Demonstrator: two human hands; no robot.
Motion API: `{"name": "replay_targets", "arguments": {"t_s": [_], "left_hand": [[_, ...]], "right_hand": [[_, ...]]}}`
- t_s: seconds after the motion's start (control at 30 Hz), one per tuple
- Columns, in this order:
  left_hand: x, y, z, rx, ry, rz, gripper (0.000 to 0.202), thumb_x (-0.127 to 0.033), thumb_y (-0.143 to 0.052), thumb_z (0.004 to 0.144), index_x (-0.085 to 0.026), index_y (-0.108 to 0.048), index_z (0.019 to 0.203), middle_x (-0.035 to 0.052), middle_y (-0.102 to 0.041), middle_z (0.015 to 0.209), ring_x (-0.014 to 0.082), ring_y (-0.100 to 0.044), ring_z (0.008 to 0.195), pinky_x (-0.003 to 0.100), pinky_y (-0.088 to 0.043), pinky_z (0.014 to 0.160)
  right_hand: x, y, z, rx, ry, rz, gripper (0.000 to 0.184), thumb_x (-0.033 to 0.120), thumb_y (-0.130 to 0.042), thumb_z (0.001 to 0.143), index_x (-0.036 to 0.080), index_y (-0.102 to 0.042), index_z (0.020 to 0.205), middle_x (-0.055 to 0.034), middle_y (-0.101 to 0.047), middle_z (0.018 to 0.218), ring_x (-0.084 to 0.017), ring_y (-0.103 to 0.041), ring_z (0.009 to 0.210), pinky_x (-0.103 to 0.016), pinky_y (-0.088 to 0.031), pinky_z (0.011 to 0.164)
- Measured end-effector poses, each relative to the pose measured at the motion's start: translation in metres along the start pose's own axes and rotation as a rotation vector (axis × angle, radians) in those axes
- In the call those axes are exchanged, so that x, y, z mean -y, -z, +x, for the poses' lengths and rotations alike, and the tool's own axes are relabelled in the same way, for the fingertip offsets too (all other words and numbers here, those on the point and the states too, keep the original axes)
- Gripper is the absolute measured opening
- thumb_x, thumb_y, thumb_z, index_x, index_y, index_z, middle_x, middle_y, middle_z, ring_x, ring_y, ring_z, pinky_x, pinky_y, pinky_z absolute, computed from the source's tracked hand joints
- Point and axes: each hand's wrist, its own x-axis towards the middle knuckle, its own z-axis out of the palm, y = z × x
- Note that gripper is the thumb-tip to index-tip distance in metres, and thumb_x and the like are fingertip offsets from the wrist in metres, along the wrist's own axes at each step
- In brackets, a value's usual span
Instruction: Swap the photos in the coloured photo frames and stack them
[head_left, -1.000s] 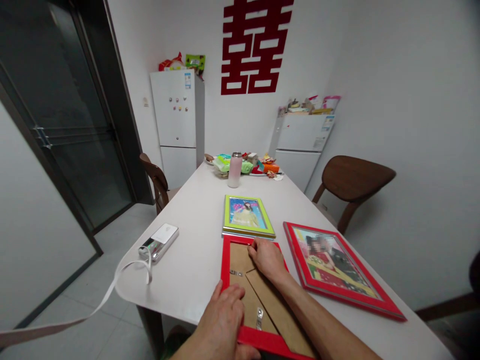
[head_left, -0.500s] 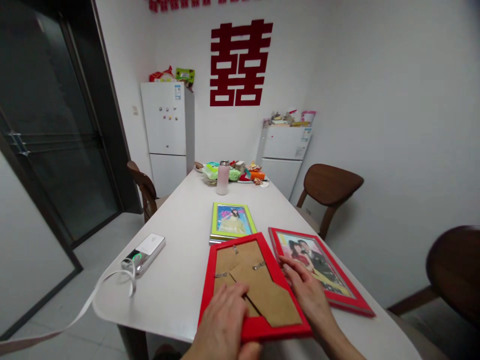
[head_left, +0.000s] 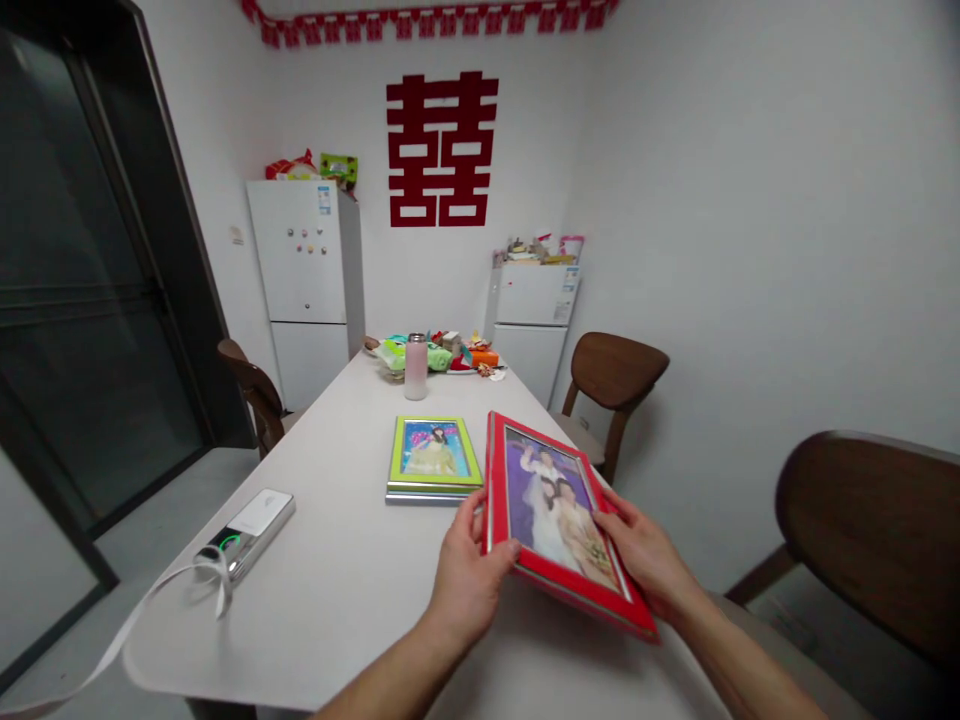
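Observation:
A red picture frame [head_left: 556, 515] with a photo of people, one in a white wedding dress, is tilted face up above the table's right side. Closed on its left edge is my left hand [head_left: 466, 572], the thumb over the lower left corner. My right hand [head_left: 646, 552] grips the right edge, its thumb over the front. The frame's lower edge looks thick; whether a second red frame lies under it, I cannot tell. Just left of it, a lime-green picture frame [head_left: 398, 455] rests face up on the table, apparently on top of another silver-edged frame.
A power bank [head_left: 259, 522] with a white cord [head_left: 161, 582] lies at the white table's [head_left: 330, 570] left. Farther back stand a pink bottle [head_left: 415, 370] and a heap of packets [head_left: 450, 355]. Brown chairs [head_left: 619, 370] flank the table.
The red frame that lay back side up now shows its photo and is raised to the right in both hands. The other red frame's photo is out of sight. The view has shifted right.

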Motion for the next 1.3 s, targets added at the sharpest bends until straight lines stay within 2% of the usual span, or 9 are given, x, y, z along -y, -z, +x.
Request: {"name": "replay_targets", "arguments": {"t_s": [0.1, 0.23, 0.5, 0.63, 0.8, 0.93, 1.03, 1.17, 1.3], "left_hand": [[0.037, -0.011, 0.017, 0.009, -0.009, 0.247, 0.049, -0.005, -0.05, 0.067, -0.015, -0.038, 0.114, 0.0068, -0.057, 0.109, 0.0177, -0.055, 0.096, 0.027, -0.045, 0.081], [0.071, -0.02, 0.03, -0.022, -0.017, 0.394, 0.047, -0.007, -0.052, 0.066, -0.016, -0.043, 0.112, 0.0051, -0.058, 0.108, 0.0181, -0.054, 0.096, 0.029, -0.041, 0.085], [0.077, -0.008, 0.036, -0.009, -0.019, 0.635, 0.045, -0.015, -0.052, 0.068, -0.016, -0.046, 0.113, 0.0066, -0.055, 0.111, 0.0199, -0.051, 0.1, 0.031, -0.037, 0.088], [0.068, 0.026, 0.036, -0.031, -0.017, 0.728, 0.048, -0.016, -0.056, 0.065, -0.01, -0.047, 0.112, 0.013, -0.045, 0.122, 0.0234, -0.039, 0.113, 0.035, -0.026, 0.097], [0.053, 0.079, 0.029, -0.108, -0.015, 0.752, 0.039, -0.011, -0.059, 0.059, -0.014, -0.056, 0.098, 0.0099, -0.044, 0.123, 0.0239, -0.033, 0.117, 0.037, -0.017, 0.099], [0.046, 0.106, 0.021, -0.22, 0.034, 0.64, 0.034, -0.011, -0.06, 0.059, -0.015, -0.057, 0.093, 0.0086, -0.055, 0.109, 0.0231, -0.044, 0.107, 0.036, -0.025, 0.096], [0.045, 0.117, 0.019, -0.323, 0.09, 0.466, 0.033, -0.013, -0.06, 0.062, -0.013, -0.054, 0.095, 0.009, -0.059, 0.099, 0.0216, -0.052, 0.097, 0.036, -0.033, 0.09], [0.046, 0.121, 0.02, -0.433, 0.168, 0.161, 0.019, -0.021, -0.051, 0.074, -0.009, -0.053, 0.09, 0.0102, -0.062, 0.082, 0.0194, -0.06, 0.077, 0.035, -0.045, 0.073], [0.045, 0.113, 0.016, -0.519, 0.139, -0.096, 0.013, -0.02, -0.047, 0.077, -0.012, -0.052, 0.086, 0.0089, -0.062, 0.086, 0.0152, -0.061, 0.077, 0.028, -0.047, 0.071]], "right_hand": [[-0.01, 0.03, 0.037, -0.022, -0.054, -0.267, 0.052, 0.028, -0.043, 0.071, 0.011, -0.04, 0.12, -0.0068, -0.068, 0.079, -0.018, -0.063, 0.064, -0.026, -0.048, 0.055], [-0.019, 0.043, 0.059, -0.061, -0.014, -0.451, 0.044, 0.025, -0.042, 0.07, 0.011, -0.05, 0.111, -0.0074, -0.068, 0.077, -0.019, -0.062, 0.07, -0.026, -0.045, 0.061], [-0.023, 0.042, 0.069, -0.083, 0.057, -0.772, 0.033, 0.019, -0.045, 0.066, 0.014, -0.061, 0.095, -0.0126, -0.065, 0.084, -0.026, -0.059, 0.08, -0.035, -0.042, 0.07], [0.0, 0.005, 0.055, -0.044, 0.257, -0.836, 0.039, 0.021, -0.037, 0.074, 0.009, -0.051, 0.108, -0.018, -0.058, 0.101, -0.027, -0.053, 0.094, -0.039, -0.037, 0.08], [0.03, -0.098, 0.028, 0.253, 0.623, -0.81, 0.036, 0.023, -0.042, 0.075, 0.013, -0.051, 0.108, -0.0089, -0.055, 0.11, -0.018, -0.047, 0.101, -0.027, -0.032, 0.087], [0.037, -0.159, 0.02, 0.348, 0.731, -0.837, 0.037, 0.019, -0.055, 0.065, 0.016, -0.054, 0.102, -0.01, -0.056, 0.103, -0.021, -0.047, 0.096, -0.031, -0.033, 0.081], [0.039, -0.171, 0.015, 0.37, 0.762, -0.87, 0.023, 0.016, -0.053, 0.066, 0.015, -0.059, 0.089, -0.0098, -0.057, 0.09, -0.021, -0.047, 0.089, -0.031, -0.033, 0.075], [0.039, -0.166, -0.009, 0.432, 0.815, -0.871, 0.018, 0.018, -0.055, 0.065, 0.017, -0.059, 0.083, -0.0064, -0.056, 0.084, -0.019, -0.047, 0.083, -0.03, -0.033, 0.072], [0.036, -0.158, -0.04, 0.465, 0.827, -0.834, 0.019, 0.021, -0.053, 0.068, 0.018, -0.059, 0.086, -0.0057, -0.057, 0.084, -0.018, -0.049, 0.081, -0.029, -0.036, 0.07]]}}
